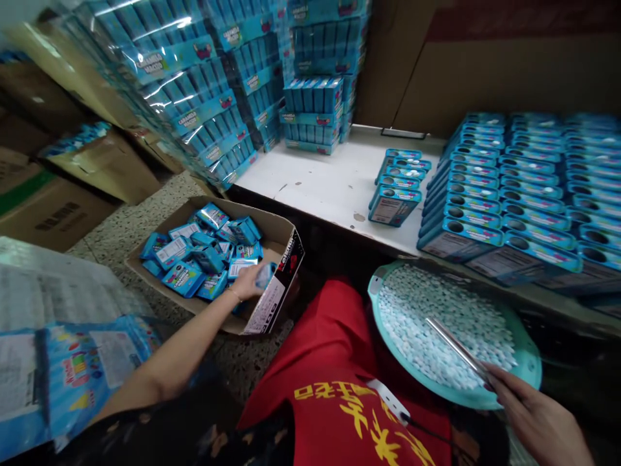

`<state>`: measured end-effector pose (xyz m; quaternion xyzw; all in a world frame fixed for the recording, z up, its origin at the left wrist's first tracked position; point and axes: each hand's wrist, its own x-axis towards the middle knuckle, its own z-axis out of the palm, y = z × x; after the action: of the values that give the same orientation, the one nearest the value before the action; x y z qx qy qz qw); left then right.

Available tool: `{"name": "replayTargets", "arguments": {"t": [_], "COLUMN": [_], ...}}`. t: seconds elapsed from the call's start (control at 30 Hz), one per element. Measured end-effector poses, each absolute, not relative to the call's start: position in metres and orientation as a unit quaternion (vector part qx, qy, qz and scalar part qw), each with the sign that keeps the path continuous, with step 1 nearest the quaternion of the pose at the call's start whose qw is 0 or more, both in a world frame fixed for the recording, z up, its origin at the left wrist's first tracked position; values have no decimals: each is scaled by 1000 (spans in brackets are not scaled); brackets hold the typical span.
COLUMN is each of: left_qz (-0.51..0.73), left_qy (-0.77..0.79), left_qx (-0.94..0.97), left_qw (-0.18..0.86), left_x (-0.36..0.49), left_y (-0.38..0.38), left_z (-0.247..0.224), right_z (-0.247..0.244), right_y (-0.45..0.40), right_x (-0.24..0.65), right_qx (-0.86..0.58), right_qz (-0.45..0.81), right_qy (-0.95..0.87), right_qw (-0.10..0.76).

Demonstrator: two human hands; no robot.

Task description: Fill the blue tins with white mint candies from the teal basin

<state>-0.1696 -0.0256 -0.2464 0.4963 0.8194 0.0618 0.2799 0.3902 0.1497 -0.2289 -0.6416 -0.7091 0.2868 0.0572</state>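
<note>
My left hand (246,283) reaches into an open cardboard carton (279,249) and is closed around a small blue candy box (264,276). Several more blue boxes (182,277) lie jumbled in the carton beneath and beyond it. My right hand (538,414) grips a slim metal tube (456,346), which slants over a turquoise basin (402,369). Small pale blue candies (431,310) fill the basin. The tube's tip is above or touching them; I cannot tell which.
A white table (320,184) holds rows of upright candy boxes with round openings (499,188) and a smaller group (395,194). Wrapped stacks of display packs (194,84) rise at the back left. Large cartons (58,207) stand on the left. A red apron (330,336) covers my lap.
</note>
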Motion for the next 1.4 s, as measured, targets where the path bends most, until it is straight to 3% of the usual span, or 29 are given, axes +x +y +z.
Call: {"name": "replayTargets", "arguments": {"t": [0.17,0.3,0.53,0.67,0.83,0.97,1.13,1.27,1.4], "left_qz": [506,580,521,346,69,-23,26,134,253], "left_qy": [701,607,502,422,363,329,351,476,520], "left_qx": [280,266,216,338,634,646,603,611,625], "left_qw": [418,473,656,767,679,689,716,618,524], "left_x": [-170,-130,-40,6,29,16,0,15,47], "left_y": [-28,-6,57,57,53,66,71,84,113], "left_z": [-178,-147,-166,-176,-175,-176,-184,-187,-198], "right_z": [-236,-243,-220,-198,-190,-207,-253,-277,-271], "right_y": [147,141,144,158,165,167,179,188,190], "right_x": [405,397,373,378,386,369,317,299,318], "right_qx": [-635,-622,-598,-620,-607,-631,-678,-688,-678], "right_qz": [322,322,192,141,84,136,205,249,292], "right_qy": [-697,-708,-776,-761,-773,-750,-699,-680,-675], "right_qw": [88,89,-61,-128,-163,-146,-93,-48,3]}}
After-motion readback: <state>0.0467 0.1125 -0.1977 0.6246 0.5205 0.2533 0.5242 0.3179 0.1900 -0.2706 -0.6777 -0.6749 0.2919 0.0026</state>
